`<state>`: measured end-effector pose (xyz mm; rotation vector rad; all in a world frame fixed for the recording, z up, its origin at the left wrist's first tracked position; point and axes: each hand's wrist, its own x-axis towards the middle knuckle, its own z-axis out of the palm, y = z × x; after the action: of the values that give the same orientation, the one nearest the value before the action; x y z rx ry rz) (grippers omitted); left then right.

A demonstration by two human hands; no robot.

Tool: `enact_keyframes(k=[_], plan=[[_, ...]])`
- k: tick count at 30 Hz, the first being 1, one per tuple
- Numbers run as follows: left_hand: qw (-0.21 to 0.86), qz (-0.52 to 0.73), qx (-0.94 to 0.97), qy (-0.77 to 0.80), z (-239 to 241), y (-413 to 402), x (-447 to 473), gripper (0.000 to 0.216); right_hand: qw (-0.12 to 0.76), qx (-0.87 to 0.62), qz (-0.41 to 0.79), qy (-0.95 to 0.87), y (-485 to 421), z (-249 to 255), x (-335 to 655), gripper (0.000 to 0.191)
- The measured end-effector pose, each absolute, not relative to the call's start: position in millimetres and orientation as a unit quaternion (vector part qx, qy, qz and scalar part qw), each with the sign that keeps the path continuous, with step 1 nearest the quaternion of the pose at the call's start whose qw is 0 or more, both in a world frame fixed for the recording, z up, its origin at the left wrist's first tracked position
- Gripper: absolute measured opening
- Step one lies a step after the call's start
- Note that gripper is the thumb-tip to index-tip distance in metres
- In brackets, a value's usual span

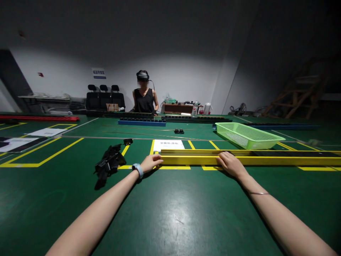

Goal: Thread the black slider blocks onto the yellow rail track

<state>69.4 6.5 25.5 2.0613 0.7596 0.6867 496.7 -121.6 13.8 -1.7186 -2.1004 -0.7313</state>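
A long yellow rail lies across the green table, running from the middle to the right edge. My left hand touches the rail's left end, fingers stretched out toward it. My right hand rests on the rail's near edge further right, fingers curled over the top of it. A light blue band sits on my left wrist and a thin bracelet on my right forearm.
A pile of black parts lies left of my left hand. A white label sheet and a green basket sit behind the rail. Across the table a person stands by blue-and-black rails.
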Motion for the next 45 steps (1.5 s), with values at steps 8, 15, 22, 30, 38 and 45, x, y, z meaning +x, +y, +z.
enact_keyframes(k=[8,15,22,30,38,45], plan=[[0.41,0.267,0.815,0.312,20.9,9.0,69.0,0.034,0.176,-0.608,-0.245,-0.734,-117.8,10.3,498.9,0.035],[0.411,0.267,0.812,0.315,23.5,7.9,69.0,0.035,0.173,-0.606,-0.245,-0.736,-117.9,12.1,498.4,0.035],[0.409,0.272,0.811,0.318,26.1,5.1,68.7,0.035,0.159,-0.609,-0.246,-0.737,-118.0,13.0,498.1,0.035],[0.408,0.275,0.813,0.311,23.0,7.8,68.1,0.033,0.147,-0.608,-0.247,-0.74,-117.5,12.7,500.4,0.037],[0.408,0.271,0.816,0.307,19.9,11.1,68.7,0.033,0.153,-0.597,-0.244,-0.749,-116.1,11.8,502.6,0.035],[0.41,0.269,0.819,0.299,21.4,9.5,68.6,0.031,0.153,-0.604,-0.256,-0.739,-118.0,11.5,500.2,0.036]])
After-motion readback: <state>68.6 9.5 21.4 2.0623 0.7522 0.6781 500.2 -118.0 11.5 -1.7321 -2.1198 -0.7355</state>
